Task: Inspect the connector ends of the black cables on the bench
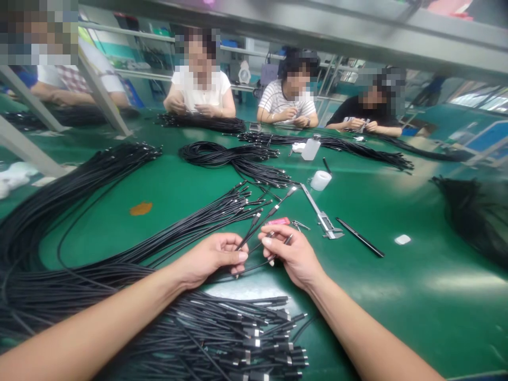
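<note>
Black cables [249, 232] are in both hands, above the middle of the green surface [397, 312]. Left hand [218, 255]: thumb and fingers clamped on cables whose plug ends point up and away. Right hand [289, 251]: just beside it, fingers closed on cable ends [288, 239], metal tips showing between them (exact count cannot be told).

Below the hands, a dense stack of cables [222, 328] lies with its plugs toward the right. To the left, a thick bundle [85, 177] curves round; an orange patch [141, 208] shows on the surface inside the curve.

Just beyond the right hand: a red item [279, 221], then a caliper [316, 207] and, to its right, a black pen-like rod [360, 237]. Farther back: a white roll [321, 180], a translucent bottle [311, 149] and a looped cable bundle [206, 153].

Across the surface, four co-workers sit; at least three have their hands raised together before them.
</note>
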A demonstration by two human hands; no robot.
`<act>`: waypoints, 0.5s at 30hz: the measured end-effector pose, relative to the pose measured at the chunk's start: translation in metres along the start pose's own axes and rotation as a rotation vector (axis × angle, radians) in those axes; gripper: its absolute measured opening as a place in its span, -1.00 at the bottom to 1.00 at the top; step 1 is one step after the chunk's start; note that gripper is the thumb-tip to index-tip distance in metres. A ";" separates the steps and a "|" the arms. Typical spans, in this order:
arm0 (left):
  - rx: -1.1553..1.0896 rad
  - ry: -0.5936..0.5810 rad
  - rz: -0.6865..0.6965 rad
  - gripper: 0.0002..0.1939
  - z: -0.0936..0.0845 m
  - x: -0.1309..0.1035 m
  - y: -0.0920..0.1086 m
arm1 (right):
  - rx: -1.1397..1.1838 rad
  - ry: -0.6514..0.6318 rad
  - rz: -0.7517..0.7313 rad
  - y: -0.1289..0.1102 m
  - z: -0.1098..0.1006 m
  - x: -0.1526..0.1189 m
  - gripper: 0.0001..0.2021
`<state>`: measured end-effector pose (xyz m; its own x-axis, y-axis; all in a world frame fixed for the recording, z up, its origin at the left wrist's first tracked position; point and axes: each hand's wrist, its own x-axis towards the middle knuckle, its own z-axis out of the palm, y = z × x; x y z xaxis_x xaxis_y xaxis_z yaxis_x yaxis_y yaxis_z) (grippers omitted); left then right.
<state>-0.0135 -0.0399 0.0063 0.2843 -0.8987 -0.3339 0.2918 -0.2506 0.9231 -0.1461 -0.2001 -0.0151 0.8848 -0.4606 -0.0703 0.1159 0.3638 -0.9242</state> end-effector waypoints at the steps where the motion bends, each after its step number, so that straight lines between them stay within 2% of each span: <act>1: -0.004 0.000 0.002 -0.73 0.000 0.000 0.001 | 0.003 -0.004 0.003 0.000 0.000 0.000 -0.62; 10: 0.013 0.007 0.011 -0.70 0.001 0.001 0.002 | -0.004 -0.015 0.000 0.001 0.000 0.000 -0.65; 15: 0.029 0.043 0.012 -0.69 -0.006 0.002 0.004 | -0.020 -0.004 -0.030 0.002 -0.001 0.000 -0.67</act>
<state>-0.0059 -0.0407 0.0078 0.3268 -0.8857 -0.3299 0.2614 -0.2507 0.9321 -0.1467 -0.2001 -0.0170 0.8830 -0.4675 -0.0411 0.1331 0.3335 -0.9333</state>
